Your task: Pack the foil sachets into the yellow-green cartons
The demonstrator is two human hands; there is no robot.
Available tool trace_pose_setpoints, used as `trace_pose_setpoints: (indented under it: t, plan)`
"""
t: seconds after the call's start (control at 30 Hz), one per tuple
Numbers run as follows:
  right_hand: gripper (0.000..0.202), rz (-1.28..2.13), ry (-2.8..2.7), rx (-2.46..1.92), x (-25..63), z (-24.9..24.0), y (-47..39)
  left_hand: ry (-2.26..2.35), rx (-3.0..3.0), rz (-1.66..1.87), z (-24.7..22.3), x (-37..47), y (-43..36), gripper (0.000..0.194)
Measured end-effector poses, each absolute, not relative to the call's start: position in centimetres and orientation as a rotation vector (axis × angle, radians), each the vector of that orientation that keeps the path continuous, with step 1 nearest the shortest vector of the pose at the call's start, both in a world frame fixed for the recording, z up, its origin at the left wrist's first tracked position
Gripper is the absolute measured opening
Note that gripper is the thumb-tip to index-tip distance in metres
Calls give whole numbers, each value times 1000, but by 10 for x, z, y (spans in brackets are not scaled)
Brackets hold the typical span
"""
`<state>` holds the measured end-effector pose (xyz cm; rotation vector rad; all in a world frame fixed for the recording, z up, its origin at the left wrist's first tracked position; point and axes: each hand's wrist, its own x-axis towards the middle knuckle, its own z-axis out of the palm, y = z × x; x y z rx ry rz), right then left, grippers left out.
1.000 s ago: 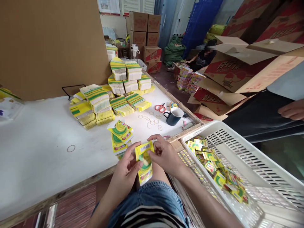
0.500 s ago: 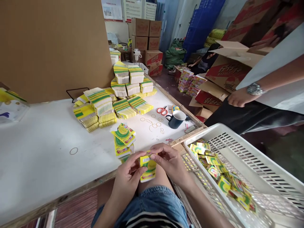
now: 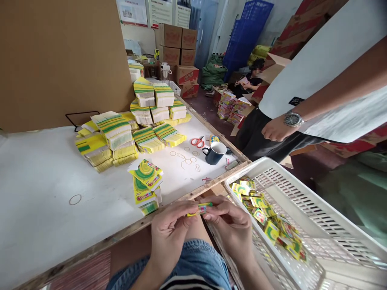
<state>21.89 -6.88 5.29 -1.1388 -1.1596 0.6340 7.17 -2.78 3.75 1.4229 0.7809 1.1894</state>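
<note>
A small yellow-green packet point(image 3: 199, 209) is held edge-on over the lap, just off the table's front edge. My left hand point(image 3: 173, 225) pinches its left end, and my right hand point(image 3: 231, 223) has closed fingers on its right end. Several flat yellow-green cards point(image 3: 145, 177) lie loosely overlapped on the white table point(image 3: 39, 193), ahead and left of my hands. Behind them rise bundled stacks of yellow, green and white cards point(image 3: 113, 131). To my right, a white plastic basket point(image 3: 302, 193) holds many small yellow packets point(image 3: 272, 231).
A dark mug point(image 3: 215, 154), red-handled scissors point(image 3: 197, 141) and rubber bands point(image 3: 190, 160) lie on the table's right part. A person with a wristwatch point(image 3: 292, 119) stands beyond the basket. Another person sits farther back near cartons point(image 3: 187, 76). A large brown board point(image 3: 60, 60) stands at the left.
The packet has tipped from showing its broad face to edge-on between my fingers. The view has shifted right. The standing person's arm and body appear nearer the middle, hiding the open carton.
</note>
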Motion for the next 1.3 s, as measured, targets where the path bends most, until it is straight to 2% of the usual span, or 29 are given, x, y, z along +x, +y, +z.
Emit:
trace_pose_setpoints:
  t: [0.07,0.17,0.23,0.33,0.43,0.5,0.63,0.8,0.97,1.17,1.23,1.3]
  plan:
    - [9,382,-1265,-1314,245,56,-76,799,1588,1184,39,66,-20,32]
    - [11,-266,-1185,-1697,292,55,-79,1051,1862,1232,38,40,6,55]
    - [21,-355,-1243,-1824,307,48,-70,1283,2026,1140,30,18,25,64]
    - [25,93,-1310,-1757,282,31,-37,1386,2212,892,14,-4,41,54]
    - [29,623,-1223,-1617,218,14,10,1359,2311,857,0,-10,38,47]
    - [36,725,-1215,-1562,181,8,38,1305,2361,846,-4,-10,31,44]
    - [19,893,-1188,-1435,156,5,61,1292,2218,1003,-1,-13,19,40]
    - [33,1046,-1043,-1276,171,17,40,1399,1501,1366,23,-8,14,33]
    - [39,1208,-936,-1127,161,30,21,1025,1021,1194,48,7,23,29]
    - [39,1338,-935,-1046,148,37,19,927,958,1203,54,8,26,32]
    - [31,1183,-1054,-1161,148,40,16,976,1032,1190,55,5,24,28]
    - [23,803,-1253,-1330,151,45,11,1056,1143,1154,56,1,20,24]
